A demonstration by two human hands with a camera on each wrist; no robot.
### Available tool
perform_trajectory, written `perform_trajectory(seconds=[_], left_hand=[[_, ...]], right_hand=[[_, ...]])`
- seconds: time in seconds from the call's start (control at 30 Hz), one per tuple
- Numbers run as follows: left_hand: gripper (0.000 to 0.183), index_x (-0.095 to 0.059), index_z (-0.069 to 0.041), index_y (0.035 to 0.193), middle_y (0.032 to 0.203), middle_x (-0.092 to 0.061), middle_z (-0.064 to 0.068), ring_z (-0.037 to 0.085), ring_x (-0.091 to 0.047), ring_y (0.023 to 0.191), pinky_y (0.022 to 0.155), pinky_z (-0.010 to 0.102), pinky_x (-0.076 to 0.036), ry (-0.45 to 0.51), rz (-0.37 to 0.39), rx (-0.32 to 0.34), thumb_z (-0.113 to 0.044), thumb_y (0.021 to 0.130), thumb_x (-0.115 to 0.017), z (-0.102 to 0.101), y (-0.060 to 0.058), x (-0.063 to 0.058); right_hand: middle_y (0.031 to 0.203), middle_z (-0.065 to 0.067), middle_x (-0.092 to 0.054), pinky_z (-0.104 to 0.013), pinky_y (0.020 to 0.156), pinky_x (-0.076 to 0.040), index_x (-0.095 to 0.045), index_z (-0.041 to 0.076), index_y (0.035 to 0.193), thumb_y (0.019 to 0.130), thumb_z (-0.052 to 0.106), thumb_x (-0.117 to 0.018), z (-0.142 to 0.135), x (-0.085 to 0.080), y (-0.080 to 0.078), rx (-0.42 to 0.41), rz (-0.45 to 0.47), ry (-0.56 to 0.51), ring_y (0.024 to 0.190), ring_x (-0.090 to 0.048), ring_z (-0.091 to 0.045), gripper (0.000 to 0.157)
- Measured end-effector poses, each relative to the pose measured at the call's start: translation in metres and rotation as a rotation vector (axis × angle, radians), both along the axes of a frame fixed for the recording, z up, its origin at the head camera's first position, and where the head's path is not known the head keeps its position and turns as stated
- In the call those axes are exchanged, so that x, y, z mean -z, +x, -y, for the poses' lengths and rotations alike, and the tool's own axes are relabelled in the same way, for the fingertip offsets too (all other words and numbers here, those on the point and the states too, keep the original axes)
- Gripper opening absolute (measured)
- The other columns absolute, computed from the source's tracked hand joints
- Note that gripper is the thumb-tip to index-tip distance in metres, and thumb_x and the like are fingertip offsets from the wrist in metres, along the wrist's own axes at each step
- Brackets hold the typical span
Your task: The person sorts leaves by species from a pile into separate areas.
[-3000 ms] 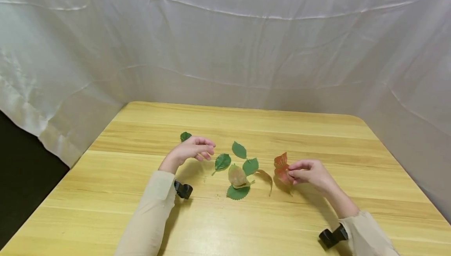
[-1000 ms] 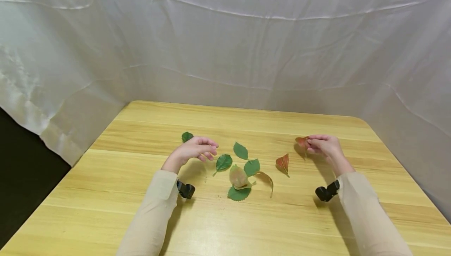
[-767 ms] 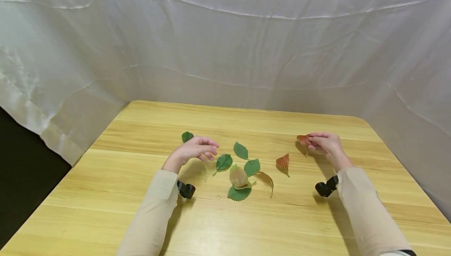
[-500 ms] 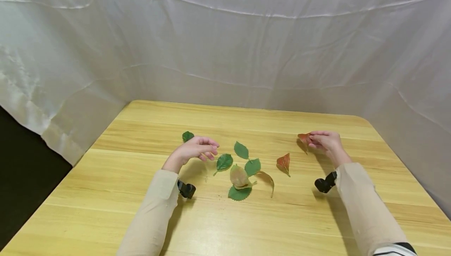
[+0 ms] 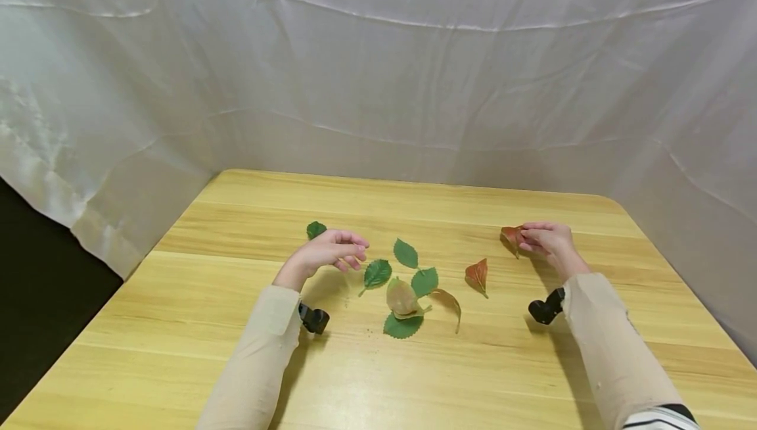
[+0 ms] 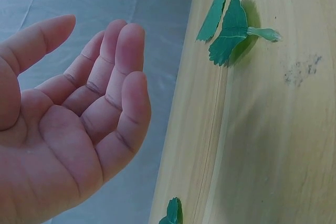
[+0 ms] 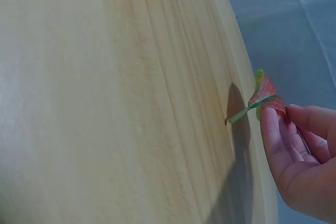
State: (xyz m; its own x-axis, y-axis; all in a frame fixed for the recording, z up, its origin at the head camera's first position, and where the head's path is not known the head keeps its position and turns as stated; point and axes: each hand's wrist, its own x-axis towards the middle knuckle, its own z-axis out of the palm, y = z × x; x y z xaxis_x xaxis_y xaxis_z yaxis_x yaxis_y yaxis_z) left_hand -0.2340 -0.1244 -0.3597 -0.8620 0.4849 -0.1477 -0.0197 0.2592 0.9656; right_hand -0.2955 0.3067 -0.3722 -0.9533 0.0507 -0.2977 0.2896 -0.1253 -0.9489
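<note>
Between thumb and fingers, my right hand (image 5: 550, 240) pinches a red leaf (image 5: 511, 238) at the table's right side; its green stem points toward the tabletop in the right wrist view. A second red leaf (image 5: 476, 275) lies nearer the middle. My left hand (image 5: 331, 250) hovers with loosely bent fingers, palm bare in the left wrist view. Close to its fingertips is a green leaf (image 5: 377, 273), and another green leaf (image 5: 316, 229) is partly hidden behind the hand. In the middle, a brownish-green curled leaf (image 5: 402, 297) overlaps a green leaf (image 5: 403, 326).
More green leaves lie mid-table, one at the back (image 5: 405, 254) and one beside it (image 5: 424, 281). A thin curled brown leaf (image 5: 448, 305) is to their right. The wooden table (image 5: 378, 384) is bordered by a pale curtain (image 5: 378, 88). Dark crumbs dot the surface.
My right hand has carried one red leaf back and to the right, away from the other red leaf, and has barely moved in the last half second. My left hand stays put.
</note>
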Motion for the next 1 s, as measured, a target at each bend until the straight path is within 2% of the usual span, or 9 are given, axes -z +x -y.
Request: perform_trajectory(seconds=[0.23, 0.57, 0.77, 0.83, 1.0], left_hand=[[0.037, -0.048, 0.011, 0.117, 0.094, -0.062, 0.011, 0.025, -0.061, 0.081, 0.076, 0.048, -0.045, 0.005, -0.004, 0.005, -0.016, 0.091, -0.05, -0.001, -0.001, 0.0], [0.038, -0.047, 0.011, 0.117, 0.094, -0.061, 0.012, 0.026, -0.061, 0.082, 0.076, 0.049, -0.045, 0.008, 0.0, 0.008, -0.016, 0.091, -0.05, -0.002, -0.001, 0.0], [0.036, -0.049, 0.009, 0.116, 0.097, -0.061, 0.015, 0.028, -0.06, 0.084, 0.076, 0.048, -0.045, 0.001, -0.006, 0.011, -0.017, 0.091, -0.05, -0.002, -0.002, 0.0], [0.036, -0.049, 0.009, 0.116, 0.097, -0.061, 0.015, 0.028, -0.06, 0.083, 0.076, 0.048, -0.045, -0.002, -0.008, 0.011, -0.017, 0.091, -0.05, -0.002, -0.002, -0.001], [0.034, -0.051, 0.007, 0.115, 0.097, -0.061, 0.013, 0.026, -0.061, 0.083, 0.076, 0.047, -0.045, -0.001, -0.012, 0.011, -0.017, 0.092, -0.05, -0.003, -0.002, -0.002]], right_hand=[[0.066, -0.003, -0.063, -0.026, 0.063, -0.051, -0.064, 0.007, 0.071, 0.085, -0.01, -0.05, 0.0, 0.002, 0.0, 0.014, 0.014, 0.028, 0.061, -0.062, -0.013, 0.026], [0.067, -0.003, -0.063, -0.027, 0.064, -0.051, -0.064, 0.008, 0.069, 0.085, -0.011, -0.048, -0.003, 0.003, 0.003, 0.002, 0.013, 0.019, 0.063, -0.063, -0.014, 0.029], [0.069, -0.002, -0.063, -0.028, 0.067, -0.051, -0.057, 0.001, 0.087, 0.086, -0.006, -0.051, -0.004, 0.003, 0.005, 0.005, -0.007, 0.037, 0.065, -0.063, -0.015, 0.01], [0.069, -0.001, -0.063, -0.028, 0.068, -0.051, -0.055, 0.0, 0.092, 0.086, -0.005, -0.052, -0.004, 0.002, 0.006, 0.005, -0.012, 0.045, 0.065, -0.063, -0.015, 0.008], [0.071, -0.001, -0.064, -0.028, 0.068, -0.051, -0.057, 0.001, 0.089, 0.085, -0.004, -0.053, -0.007, -0.001, 0.011, 0.007, -0.02, 0.034, 0.066, -0.064, -0.015, 0.008]])
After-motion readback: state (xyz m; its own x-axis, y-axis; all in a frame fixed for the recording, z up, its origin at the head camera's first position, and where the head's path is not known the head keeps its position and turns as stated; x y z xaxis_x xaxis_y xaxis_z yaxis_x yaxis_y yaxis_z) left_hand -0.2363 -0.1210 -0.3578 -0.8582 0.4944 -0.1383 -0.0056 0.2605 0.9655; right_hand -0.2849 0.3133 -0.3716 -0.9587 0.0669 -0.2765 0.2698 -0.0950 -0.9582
